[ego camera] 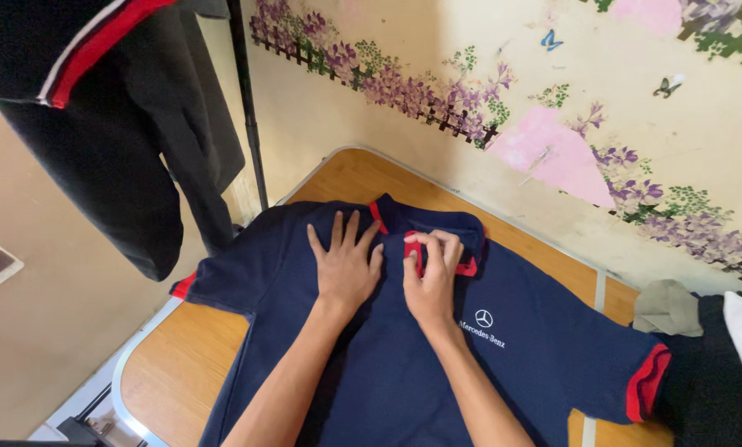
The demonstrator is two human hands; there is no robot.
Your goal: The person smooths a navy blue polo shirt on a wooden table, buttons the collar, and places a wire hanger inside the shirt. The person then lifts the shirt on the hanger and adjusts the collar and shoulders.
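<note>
- We count one navy polo shirt (404,364) with red trim, spread front-up on one wooden table (180,364), and two bare hands working on it.
- Our left hand (348,266) lies flat on the chest of the shirt, its fingers (338,233) spread wide and released, pressing the cloth just beside the collar (425,225).
- Our right hand (431,277) has its fingers (437,244) curled, pinching the red-lined placket at the collar opening.
- The shirt covers most of the table; one red-cuffed sleeve (644,382) reaches toward the right edge, the other toward the left.
- A dark garment (114,149) with a red and white stripe hangs on a black pole (248,108) at the upper left.
- A pile of folded clothes (710,348) sits at the table's right end, near the flower-painted wall (553,124).
</note>
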